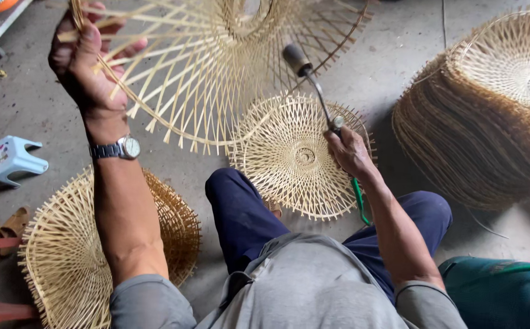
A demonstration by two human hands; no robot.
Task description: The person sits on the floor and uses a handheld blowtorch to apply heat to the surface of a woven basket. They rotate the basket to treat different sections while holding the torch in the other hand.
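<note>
While the left hand (85,58) grips the pale woven bamboo frame (216,67) at upper left, the right hand (349,152) holds a black-nozzled metal torch (313,85), long axis pointing toward the upper left.

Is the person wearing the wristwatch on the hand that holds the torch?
No: the wristwatch sits on the left hand, which grips the raised bamboo frame, while the right hand holds the torch.

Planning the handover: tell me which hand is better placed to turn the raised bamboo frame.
Left, probably. The left hand already grips the raised bamboo frame at its rim; the right hand is busy holding the torch.
</note>
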